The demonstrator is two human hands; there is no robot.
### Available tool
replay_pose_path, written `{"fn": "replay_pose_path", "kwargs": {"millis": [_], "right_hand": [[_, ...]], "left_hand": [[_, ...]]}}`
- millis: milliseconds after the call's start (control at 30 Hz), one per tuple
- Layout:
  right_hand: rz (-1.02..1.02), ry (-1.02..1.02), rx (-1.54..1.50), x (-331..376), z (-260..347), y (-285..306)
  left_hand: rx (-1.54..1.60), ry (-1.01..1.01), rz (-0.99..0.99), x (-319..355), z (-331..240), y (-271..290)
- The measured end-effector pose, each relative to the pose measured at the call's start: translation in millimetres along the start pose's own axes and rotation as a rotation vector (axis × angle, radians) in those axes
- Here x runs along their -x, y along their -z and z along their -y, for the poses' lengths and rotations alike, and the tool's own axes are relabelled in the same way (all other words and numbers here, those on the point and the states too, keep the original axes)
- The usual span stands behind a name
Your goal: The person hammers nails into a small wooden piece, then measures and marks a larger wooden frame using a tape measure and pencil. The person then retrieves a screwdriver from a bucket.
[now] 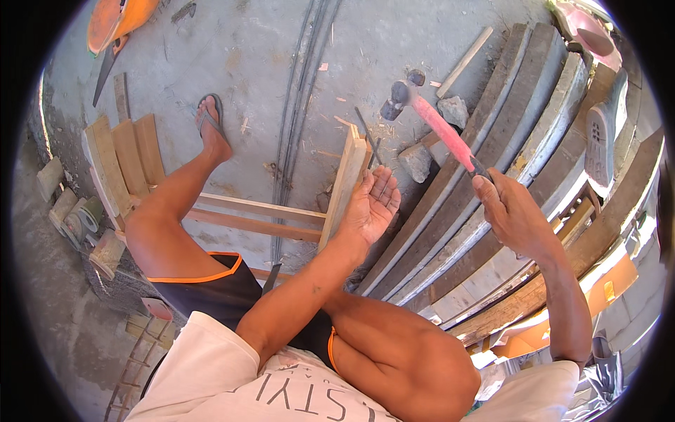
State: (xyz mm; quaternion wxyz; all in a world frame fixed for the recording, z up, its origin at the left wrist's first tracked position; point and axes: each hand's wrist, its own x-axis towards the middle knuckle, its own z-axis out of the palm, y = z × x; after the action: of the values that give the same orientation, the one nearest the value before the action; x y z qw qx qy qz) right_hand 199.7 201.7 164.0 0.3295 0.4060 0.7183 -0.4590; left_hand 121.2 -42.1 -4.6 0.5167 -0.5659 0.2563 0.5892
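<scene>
We grip the hammer [444, 131] in the right hand [510, 211], fingers closed around the dark end of its red handle. We hold the hammer head [401, 97] forward, between the wooden frame [342, 186] and the long planks [524, 91] at right. We hold the left hand [376, 204] palm up beside the frame's end, fingers loosely curled; we cannot tell whether it touches the wood.

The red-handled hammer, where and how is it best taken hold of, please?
Probably by the dark end of the hammer's handle, coming from the lower right, as the right hand does: the slim handle slants up and left, with the bulky head at the far end.
</scene>
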Motion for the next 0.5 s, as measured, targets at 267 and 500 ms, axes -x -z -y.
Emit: {"fn": "replay_pose_path", "kwargs": {"millis": [267,500], "right_hand": [[-0.101,-0.185,-0.205,-13,42,58],[-0.329,-0.182,-0.342,-35,52,49]], "left_hand": [[0.218,0.002,-0.166,0,2,-22],[0.313,-0.003,-0.19,-9,0,-19]]}}
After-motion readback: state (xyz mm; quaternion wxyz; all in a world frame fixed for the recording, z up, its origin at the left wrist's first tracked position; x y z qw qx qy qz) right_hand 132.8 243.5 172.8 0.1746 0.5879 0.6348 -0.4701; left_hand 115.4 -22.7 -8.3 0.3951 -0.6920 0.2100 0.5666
